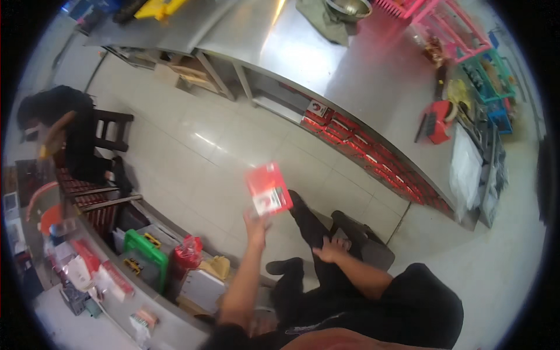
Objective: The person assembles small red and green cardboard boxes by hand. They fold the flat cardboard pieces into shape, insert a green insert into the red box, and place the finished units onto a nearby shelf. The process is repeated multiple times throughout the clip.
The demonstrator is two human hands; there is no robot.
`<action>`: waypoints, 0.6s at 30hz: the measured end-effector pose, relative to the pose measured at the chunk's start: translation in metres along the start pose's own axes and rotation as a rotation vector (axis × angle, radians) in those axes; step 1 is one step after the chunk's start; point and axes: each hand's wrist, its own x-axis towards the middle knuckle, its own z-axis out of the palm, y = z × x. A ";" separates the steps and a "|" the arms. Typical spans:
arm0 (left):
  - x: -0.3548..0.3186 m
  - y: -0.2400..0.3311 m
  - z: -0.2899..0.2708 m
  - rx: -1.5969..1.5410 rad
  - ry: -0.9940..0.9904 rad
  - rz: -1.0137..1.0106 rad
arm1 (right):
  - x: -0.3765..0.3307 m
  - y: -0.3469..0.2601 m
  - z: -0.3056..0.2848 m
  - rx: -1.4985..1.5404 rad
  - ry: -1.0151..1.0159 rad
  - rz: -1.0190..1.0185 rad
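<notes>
My left hand (255,223) grips a flat red box (263,179) by its near end. A white and black label shows on the box, which is held out above the tiled floor and slightly blurred. My right hand (332,249) lies on my dark-trousered thigh with its fingers spread, and nothing shows in it. Many red boxes of similar look (361,146) are stacked on the shelf under the metal bench on the right.
A long metal bench (309,61) spans the far side, carrying pink and teal baskets (487,76) and a red tool (438,121). Another person (73,134) sits at the left. Near left, a cluttered counter (137,280) stands beside a green crate (154,256). A dark stool (376,248) is beside my leg.
</notes>
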 end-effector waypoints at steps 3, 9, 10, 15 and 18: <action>0.177 0.024 0.060 -0.024 -0.109 0.232 | 0.019 0.012 -0.004 -0.077 -0.047 0.056; 0.382 0.093 0.237 0.287 -0.228 0.590 | 0.043 0.013 -0.010 -0.063 -0.017 0.067; 0.395 0.089 0.262 0.360 -0.293 0.501 | 0.046 0.015 -0.008 -0.053 -0.018 0.078; 0.436 0.063 0.314 0.832 -0.293 0.796 | 0.053 0.024 0.004 -0.088 0.010 0.087; 0.435 0.036 0.339 0.642 -0.377 0.783 | 0.054 0.024 -0.001 -0.031 -0.082 0.154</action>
